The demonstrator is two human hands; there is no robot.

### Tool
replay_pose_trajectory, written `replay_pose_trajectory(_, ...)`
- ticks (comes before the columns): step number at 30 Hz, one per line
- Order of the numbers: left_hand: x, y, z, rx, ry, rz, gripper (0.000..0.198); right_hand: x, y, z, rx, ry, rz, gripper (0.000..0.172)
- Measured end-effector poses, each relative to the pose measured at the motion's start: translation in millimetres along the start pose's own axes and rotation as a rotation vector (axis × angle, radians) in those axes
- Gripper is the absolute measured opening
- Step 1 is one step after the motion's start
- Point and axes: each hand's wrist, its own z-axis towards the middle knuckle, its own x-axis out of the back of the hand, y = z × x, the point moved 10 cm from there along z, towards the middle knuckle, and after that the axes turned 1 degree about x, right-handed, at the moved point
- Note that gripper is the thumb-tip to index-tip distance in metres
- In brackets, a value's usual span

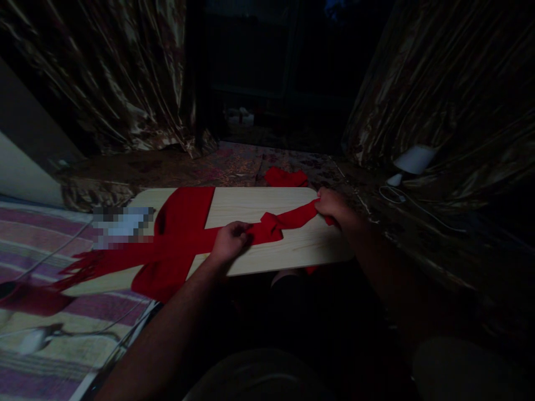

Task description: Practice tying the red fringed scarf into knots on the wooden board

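A long red scarf (292, 216) with a fringed left end lies lengthwise over a pale wooden board (251, 197). Its right part is narrowed and twisted, with a fold bunched near the middle. My right hand (332, 207) is closed around the scarf at the board's far right end. Curled fingers of my left hand (229, 240) press on the scarf left of the bunched fold, closed on the cloth as far as the dim light shows. Crossing under the scarf, a wider red cloth band (184, 209) drapes over both long edges of the board.
Another red cloth (286, 177) lies behind the board. To the left are a striped cover (25, 234), a white plug with cables (35, 340) and a dark red cylindrical object (37, 298). A small white lamp (416, 160) stands at right, by the curtains (401, 83).
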Motion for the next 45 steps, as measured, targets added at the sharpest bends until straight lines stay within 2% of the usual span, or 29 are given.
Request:
replay_pose_trajectory(1,-0.2,0,0,-0.007,-0.004,0.008,0.028,-7,-14,-6,0.074,0.029,-0.131,0.028)
replay_pose_trajectory(2,-0.4,0,0,-0.011,-0.009,0.018,0.027,-23,-34,-15,0.205,0.004,-0.221,0.033)
replay_pose_trajectory(4,-0.6,-1,1,-0.015,-0.014,0.035,0.027,-64,-71,-40,0.462,-0.137,-0.280,0.040)
replay_pose_trajectory(6,-1.1,-4,1,-0.020,-0.019,0.039,0.028,-97,-95,-65,0.605,-0.229,-0.323,0.049)
replay_pose_trajectory(9,-1.6,-7,2,-0.024,-0.022,0.039,0.029,-124,-113,-84,0.686,-0.232,-0.421,0.059)
replay_pose_trajectory(13,-2.0,-8,3,-0.017,-0.019,0.038,0.027,-134,-112,-79,0.670,-0.192,-0.613,0.049)
replay_pose_trajectory(17,-1.8,-7,2,-0.005,-0.015,0.011,0.025,-130,-91,-68,0.652,-0.239,-0.750,0.043)
replay_pose_trajectory(20,-0.5,-4,2,-0.004,-0.010,0.020,0.023,-114,-62,-59,0.581,-0.241,-0.805,0.045)
replay_pose_trajectory(25,2.8,0,1,-0.003,0.012,0.032,0.021,-77,-13,-54,0.404,-0.155,-0.846,0.053)
replay_pose_trajectory(29,-0.4,-3,0,-0.008,0.010,0.022,0.023,-49,2,-52,0.275,0.003,-0.764,0.059)
replay_pose_trajectory(32,-1.7,-2,-1,-0.041,0.032,0.069,0.029,-26,-12,-50,0.240,0.184,-0.641,0.064)
replay_pose_trajectory(37,0.3,5,-2,-0.077,0.061,0.106,0.044,-6,-67,-46,0.297,0.346,-0.459,0.065)
replay_pose_trajectory(41,2.8,5,-1,-0.028,0.081,-0.038,0.066,-11,-123,-40,0.396,0.380,-0.398,0.064)
replay_pose_trajectory(45,2.1,11,-3,-0.050,0.086,-0.081,0.086,-36,-177,-37,0.513,0.359,-0.368,0.060)
